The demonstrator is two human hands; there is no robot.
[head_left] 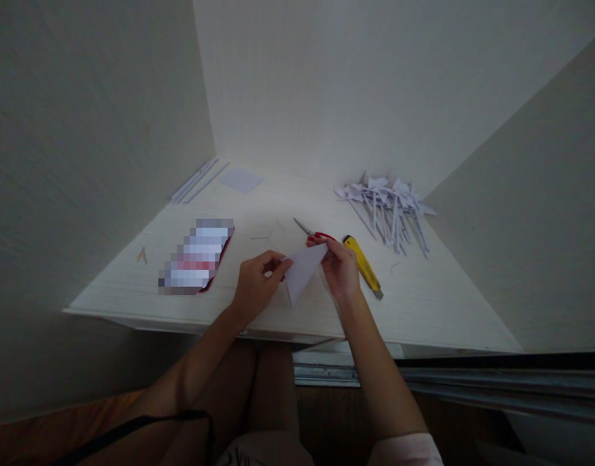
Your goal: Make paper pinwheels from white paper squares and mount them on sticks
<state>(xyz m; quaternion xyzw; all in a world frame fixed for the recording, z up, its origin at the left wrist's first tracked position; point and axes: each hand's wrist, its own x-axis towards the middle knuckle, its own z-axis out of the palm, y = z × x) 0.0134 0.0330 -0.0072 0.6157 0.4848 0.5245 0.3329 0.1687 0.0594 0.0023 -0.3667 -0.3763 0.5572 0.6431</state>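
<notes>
My left hand point(257, 282) and my right hand point(340, 266) both pinch a folded white paper point(303, 270) held just above the near part of the white table point(423, 304). The left hand grips its lower left edge, the right hand its upper right corner. Red-handled scissors point(313, 233) lie just behind the paper, and a yellow utility knife point(364, 265) lies right of my right hand.
A pile of folded white paper pieces point(389, 206) sits at the back right. A blurred-out red-edged object point(197, 256) lies at the left. A square paper sheet point(239, 180) and thin white strips point(198, 180) lie at the back left. Walls enclose three sides.
</notes>
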